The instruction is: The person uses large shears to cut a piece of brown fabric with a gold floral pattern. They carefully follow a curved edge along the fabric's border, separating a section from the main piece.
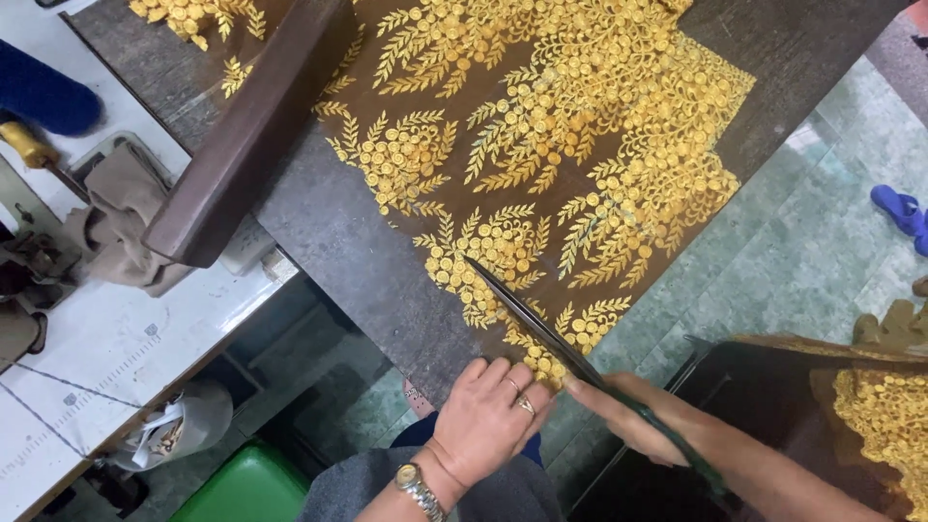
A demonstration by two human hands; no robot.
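A brown sheer fabric with gold leaf-and-sequin embroidery point(541, 145) lies spread over a dark grey table point(338, 242). My right hand point(638, 420) grips long dark scissors point(541, 329), whose blades point up and left over the fabric's near edge. Beside the blades, my left hand point(488, 416), with rings and a wristwatch, presses flat on the fabric edge at the table's front.
A dark wooden bar point(242, 126) lies across the fabric at upper left. A white sewing table point(106, 338) with beige cloth point(121, 208) stands left. A green stool point(251, 483) sits below. More embroidered fabric point(889, 416) hangs at right. Blue slippers point(899, 213) lie on the tiled floor.
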